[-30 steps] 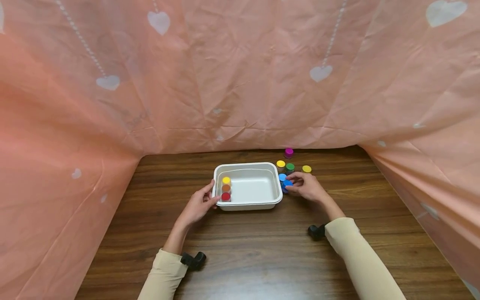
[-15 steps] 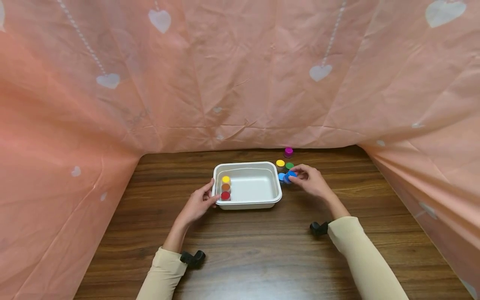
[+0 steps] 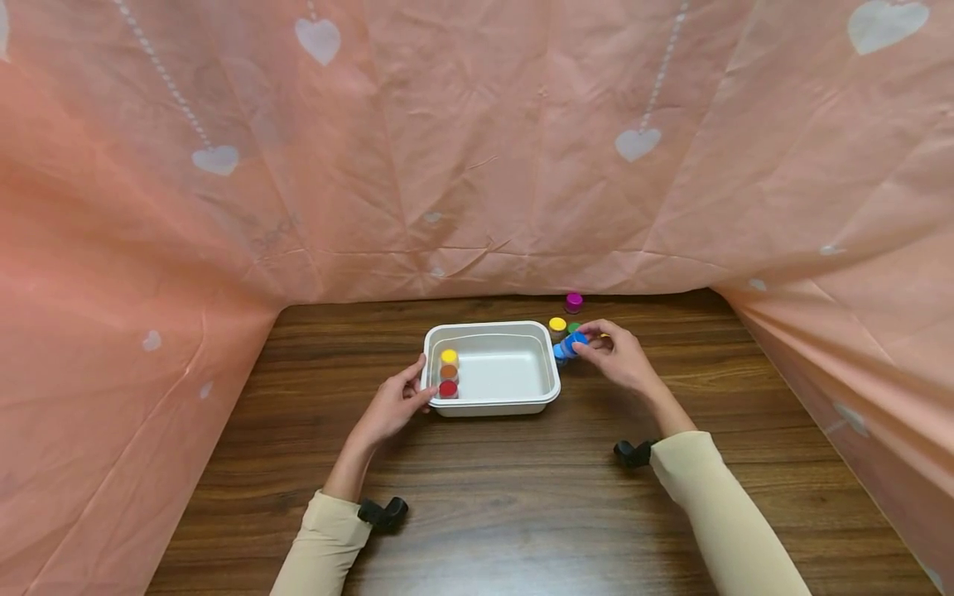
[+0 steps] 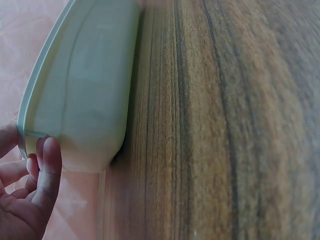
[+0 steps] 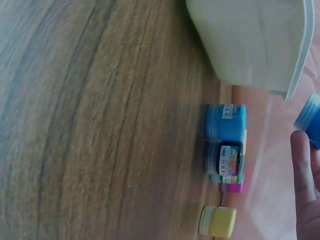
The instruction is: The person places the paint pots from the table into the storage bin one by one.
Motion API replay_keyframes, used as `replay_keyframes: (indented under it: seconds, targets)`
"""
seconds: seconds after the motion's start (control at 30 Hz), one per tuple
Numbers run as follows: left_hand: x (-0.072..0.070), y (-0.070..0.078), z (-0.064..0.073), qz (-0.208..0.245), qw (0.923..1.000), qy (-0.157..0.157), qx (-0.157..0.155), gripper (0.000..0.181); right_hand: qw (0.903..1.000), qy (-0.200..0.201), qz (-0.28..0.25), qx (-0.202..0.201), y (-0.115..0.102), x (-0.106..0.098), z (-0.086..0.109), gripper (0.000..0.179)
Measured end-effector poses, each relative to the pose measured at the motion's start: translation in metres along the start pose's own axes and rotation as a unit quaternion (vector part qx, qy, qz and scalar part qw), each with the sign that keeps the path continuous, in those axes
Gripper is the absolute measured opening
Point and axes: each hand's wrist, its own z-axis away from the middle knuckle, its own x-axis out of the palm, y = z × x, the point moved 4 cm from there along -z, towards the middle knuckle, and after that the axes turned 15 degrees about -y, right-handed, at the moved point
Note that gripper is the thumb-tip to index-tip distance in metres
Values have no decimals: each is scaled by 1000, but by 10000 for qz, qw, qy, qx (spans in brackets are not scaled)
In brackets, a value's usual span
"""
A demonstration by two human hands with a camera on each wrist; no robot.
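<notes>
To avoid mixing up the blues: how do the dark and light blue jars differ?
The dark blue jar has a deeper-colored lid than the light blue jar. The right hand holds the dark blue jar off the table; the light blue jar stands on it. The dark blue jar tilts; the light blue jar is upright. Both are lidded and outside the white tray.

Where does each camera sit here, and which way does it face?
Head: on the head, facing forward and down at the tray, jars and table; left hand, right hand and sleeves show.
Left wrist: on that wrist, facing the tray's outside; the left hand shows, gripping it.
Right wrist: on that wrist, facing jars and the tray's outside; part of the right hand shows, holding a blue jar.
Both wrist views share the tray and table.
</notes>
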Motion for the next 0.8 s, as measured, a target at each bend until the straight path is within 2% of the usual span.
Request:
replay_keyframes:
  seconds: [0.17, 0.43, 0.63, 0.8]
  targets:
    - [0, 0, -1, -8, 10000, -4, 24, 68, 9992, 14, -397, -10, -7, 0, 0, 41]
    - [0, -1, 0, -24, 10000, -35, 30, 68, 9948, 99, -946, -356, -12, 1, -3, 42]
    - [-1, -2, 0, 23, 10000, -42, 47, 68, 9829, -105, -1656, -802, -16, 6, -7, 40]
    - [-1, -3, -1, 8, 10000, -24, 46, 67, 9825, -216, -1679, -772, -23, 10, -10, 42]
